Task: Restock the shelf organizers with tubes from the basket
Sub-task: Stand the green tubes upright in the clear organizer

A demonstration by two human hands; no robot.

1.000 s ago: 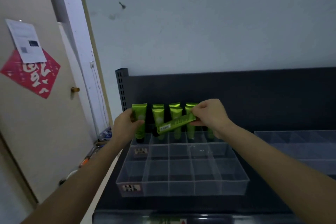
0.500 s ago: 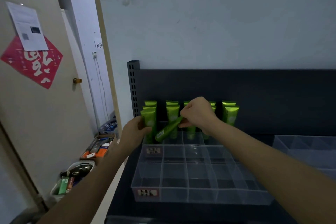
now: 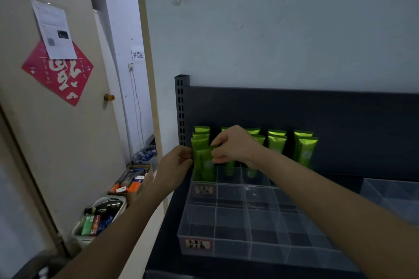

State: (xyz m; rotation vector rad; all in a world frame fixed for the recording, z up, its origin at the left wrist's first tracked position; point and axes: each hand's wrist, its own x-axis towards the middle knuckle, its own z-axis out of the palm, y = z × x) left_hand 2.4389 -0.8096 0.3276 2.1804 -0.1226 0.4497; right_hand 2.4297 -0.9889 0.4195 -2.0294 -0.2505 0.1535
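A clear plastic organizer (image 3: pixel 229 229), hard and glossy, is sitting on a dark matte metal shelf (image 3: pixel 165 242), its thin walls dividing it into a grid of square compartments; two small printed labels are showing on its left-hand front walls; most compartments are lying bare, and only the back row is carrying stock. Glossy green tubes (image 3: pixel 277 144), flat and crimped at the top, are standing upright in that back row against the shelf's dark back panel (image 3: pixel 294 108), grouped by compartment; a slotted steel upright is rising at the panel's left edge. The right hand (image 3: pixel 235 146) is reaching over the back row with fingers curled, pinching the top edge of the front tube (image 3: pixel 205 162) in the far-left back compartment; that tube is standing upright with its lower end inside the compartment, just in front of others of its kind. The left hand (image 3: pixel 174 163) is closing on the same tube's left edge with thumb and fingertips, loosely bent rather than clenched; a ring is showing on one finger. A second clear organizer (image 3: pixel 390 197) is sitting at the right of the shelf. Down on the floor at the left, a white basket (image 3: pixel 102 217) is holding mixed packages, with a cardboard box (image 3: pixel 132 180) just behind it; a red paper diamond (image 3: pixel 56 72) and a white sheet are hanging on the beige door.
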